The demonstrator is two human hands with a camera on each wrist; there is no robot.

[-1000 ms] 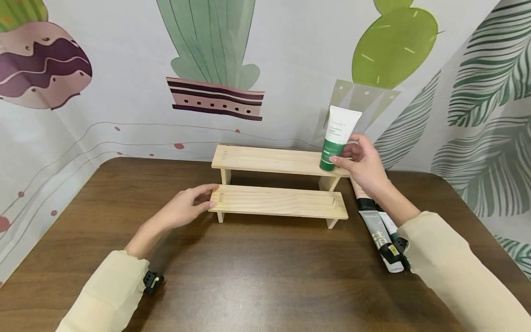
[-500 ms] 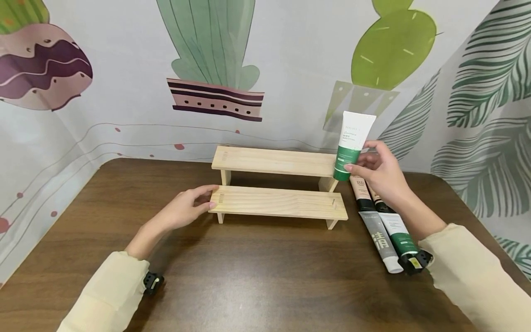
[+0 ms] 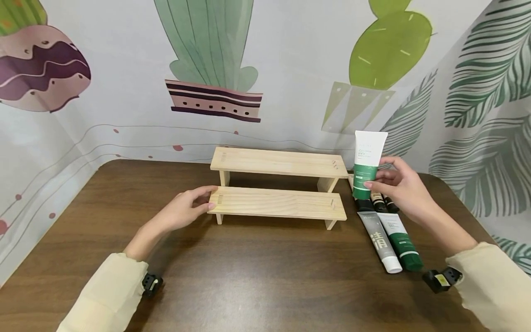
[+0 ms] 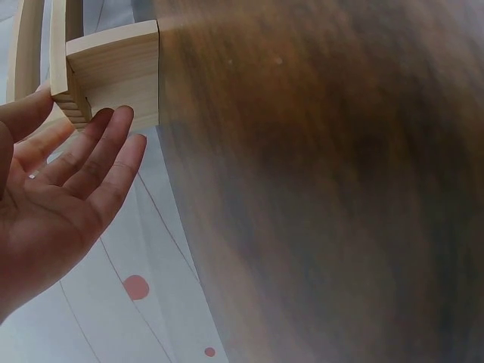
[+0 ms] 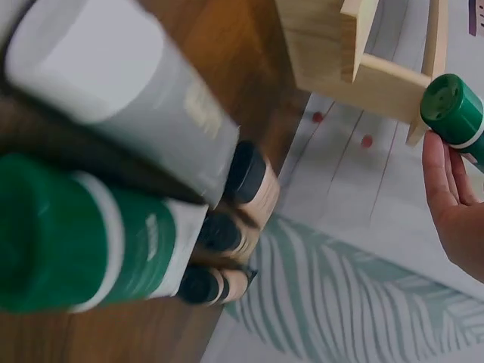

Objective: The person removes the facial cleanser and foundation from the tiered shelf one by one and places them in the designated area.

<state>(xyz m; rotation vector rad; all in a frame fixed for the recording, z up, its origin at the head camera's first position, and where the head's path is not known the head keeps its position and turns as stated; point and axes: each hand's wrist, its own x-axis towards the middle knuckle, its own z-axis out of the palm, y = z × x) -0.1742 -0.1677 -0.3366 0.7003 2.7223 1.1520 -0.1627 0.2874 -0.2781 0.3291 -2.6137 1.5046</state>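
A two-tier wooden display stand stands on the table. My left hand holds the left end of its lower board, thumb at the front corner and index finger at the back; the other fingers stretch out loosely in the left wrist view. In my right hand a white and green squeeze tube is pinched, cap down, in the air right of the stand. Its green cap shows in the right wrist view. Beneath it on the table lie a grey tube and another green and white tube.
Several tubes with black caps lie behind the grey one, partly hidden by my right hand and the held tube. The brown table ends at a wall cloth printed with cacti and leaves.
My right hand has carried the white and green tube from over the upper board's right end rightward and down, off the stand. The left hand stays on the lower board.
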